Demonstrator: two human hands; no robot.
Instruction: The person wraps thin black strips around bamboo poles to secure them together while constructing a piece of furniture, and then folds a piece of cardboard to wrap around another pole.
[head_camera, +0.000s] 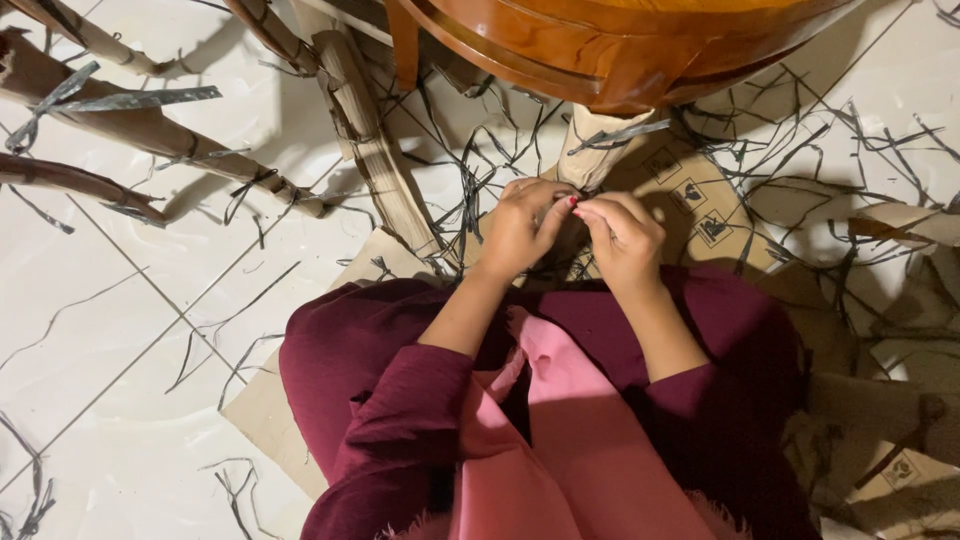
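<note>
My left hand (518, 225) and my right hand (622, 233) are close together just above my lap, fingertips meeting. Both pinch a thin dark strip (572, 204) at the base of a paper-wrapped wooden leg (592, 148). That leg belongs to a glossy brown wooden piece of furniture (610, 45) directly ahead. My sleeves are dark maroon, and a pink cloth (570, 420) lies across my lap. What lies under my fingers is hidden.
Several paper-wrapped wooden legs (130, 125) lie on the white tiled floor (120, 330) at the left. Flattened cardboard (700, 200) is spread under the furniture and at the right. Cut dark strips (850, 150) are scattered everywhere.
</note>
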